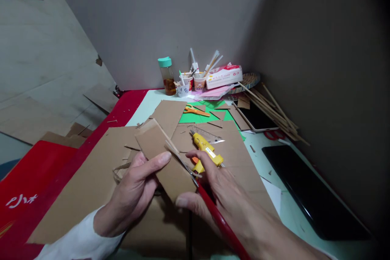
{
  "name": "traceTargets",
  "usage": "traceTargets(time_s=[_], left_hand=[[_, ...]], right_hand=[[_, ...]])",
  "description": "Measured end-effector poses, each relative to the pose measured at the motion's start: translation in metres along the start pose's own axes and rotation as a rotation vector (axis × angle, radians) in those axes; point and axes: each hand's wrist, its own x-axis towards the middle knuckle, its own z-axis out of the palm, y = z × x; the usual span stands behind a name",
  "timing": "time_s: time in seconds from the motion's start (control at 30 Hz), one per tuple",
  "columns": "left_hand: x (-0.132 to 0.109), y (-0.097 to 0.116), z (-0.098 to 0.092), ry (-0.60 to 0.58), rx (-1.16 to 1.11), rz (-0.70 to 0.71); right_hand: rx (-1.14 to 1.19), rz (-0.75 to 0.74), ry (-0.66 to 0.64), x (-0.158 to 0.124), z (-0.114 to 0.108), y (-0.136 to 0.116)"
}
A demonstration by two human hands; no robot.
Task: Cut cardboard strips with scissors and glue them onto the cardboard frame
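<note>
My left hand (138, 183) is closed on a long strip of cardboard (176, 180), its thumb lying flat across the face. In my right hand (225, 195) is a pair of red-handled scissors (222, 221), with the index finger stretched out and the thumb apart at the strip's lower end. The scissor blades lie along the strip's right edge, where a thin sliver (172, 146) of cardboard stands away from it. Just beyond the right fingers, a yellow glue gun (207, 146) rests on a large cardboard sheet (243, 162).
Orange scissors (195, 109) and cardboard offcuts lie on green paper (198, 119), near a clear set square (210, 135). Further back stand a teal-lidded bottle (167, 79), paper cups (199, 83) and a tissue pack (224, 77). Wooden sticks (268, 107), a tablet (258, 118) and a black slab (310, 191) line the right side.
</note>
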Motion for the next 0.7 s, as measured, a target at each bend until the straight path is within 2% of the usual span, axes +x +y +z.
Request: traceTargets(time_s=[0.27, 0.5, 0.7], left_hand=[[-0.0014, 0.0011, -0.0002, 0.012, 0.001, -0.027], [-0.0067, -0.0008, 0.0045, -0.024, -0.011, -0.070], [-0.0102, -0.0003, 0.0088, 0.005, -0.045, -0.092]], right_hand=[[-0.077, 0.034, -0.056, 0.0014, 0.0063, 0.0006], [-0.061, 0.001, -0.084, 0.0011, -0.0025, 0.0019], [-0.066, 0.005, -0.090, -0.0012, -0.0008, 0.0025]])
